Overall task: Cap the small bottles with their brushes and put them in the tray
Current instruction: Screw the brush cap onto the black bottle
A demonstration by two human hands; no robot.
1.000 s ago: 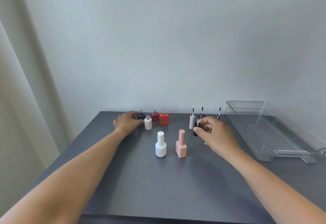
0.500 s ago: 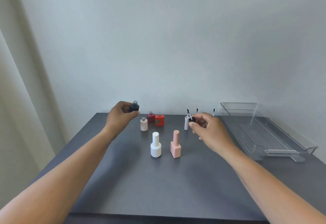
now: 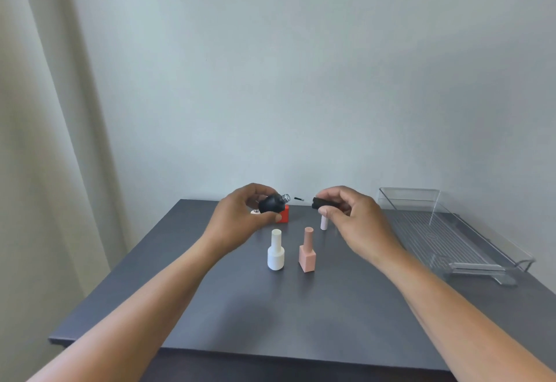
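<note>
My left hand [image 3: 240, 216] grips a small black bottle [image 3: 272, 203], lifted above the table and tilted so its open neck faces right. My right hand [image 3: 349, 219] pinches a black brush cap [image 3: 323, 202] held sideways, its brush tip [image 3: 298, 199] pointing left, a short gap from the bottle's neck. On the table stand a capped white bottle [image 3: 276, 250] and a capped pink bottle [image 3: 307, 252]. A red bottle [image 3: 284, 214] and a pale uncapped bottle [image 3: 255, 211] show behind my left hand. A pale cap [image 3: 324, 222] stands below my right thumb. The clear tray [image 3: 445, 231] lies at the right.
The dark grey table [image 3: 270, 315] reaches to the wall behind. A curtain [image 3: 45, 140] hangs at the left. The tray's raised clear back wall [image 3: 409, 201] stands toward the wall, and its handle end [image 3: 481, 270] points toward me.
Both hands rose and came together. The black bottle tipped from upright to sideways, and the brush cap turned level with its tip toward the neck.
</note>
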